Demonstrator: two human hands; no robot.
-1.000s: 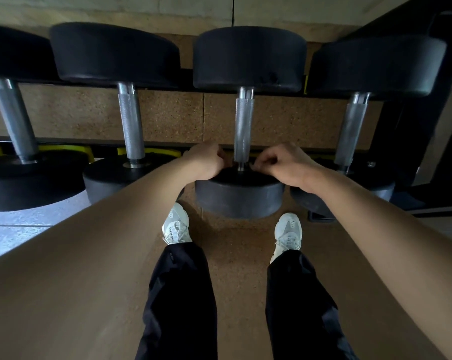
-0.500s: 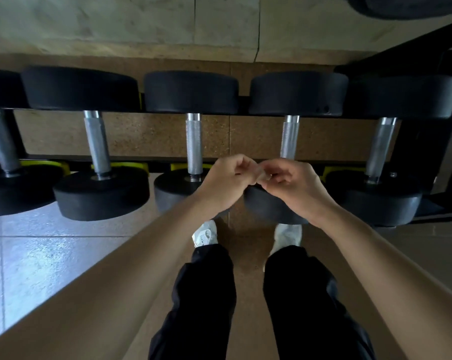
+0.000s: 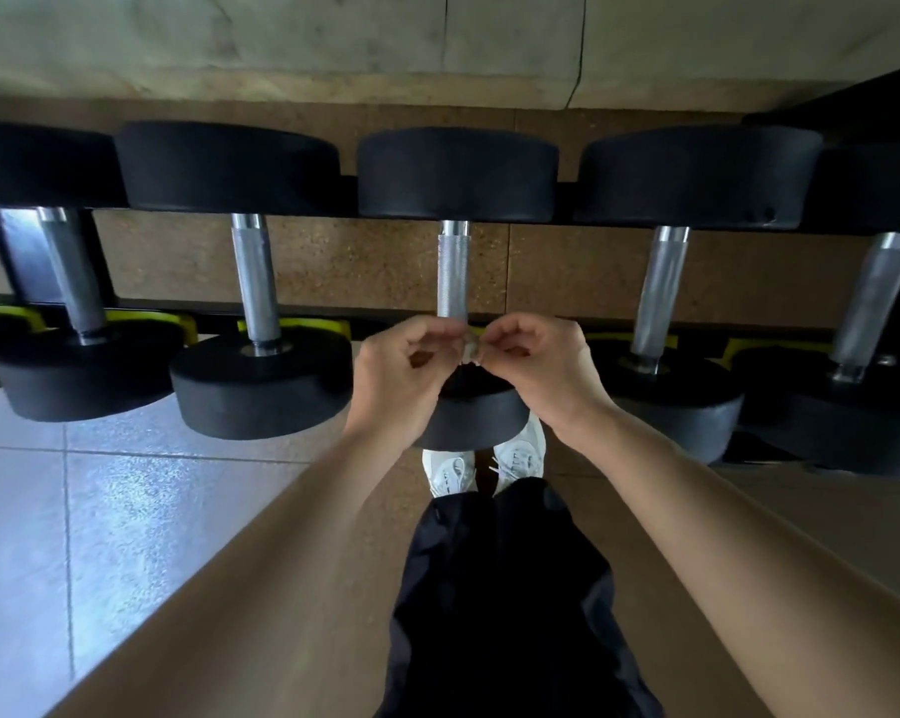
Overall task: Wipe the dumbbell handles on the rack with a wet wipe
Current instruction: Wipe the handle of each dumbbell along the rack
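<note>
Having stepped back from the rack, my left hand [image 3: 411,355] and right hand [image 3: 528,355] now pinch a small wipe [image 3: 469,348] together before the middle handle [image 3: 453,274], readying the next wipe.

— What sort of place is this?
— A gym, the free-weights corner. A row of black dumbbells [image 3: 458,282] with knurled steel handles lies across a rack [image 3: 303,323] with yellow cradles.
— And the floor?
— Speckled brown matting [image 3: 365,261] under the rack, probably rubber; glossy pale tiles [image 3: 101,510] near left.
</note>
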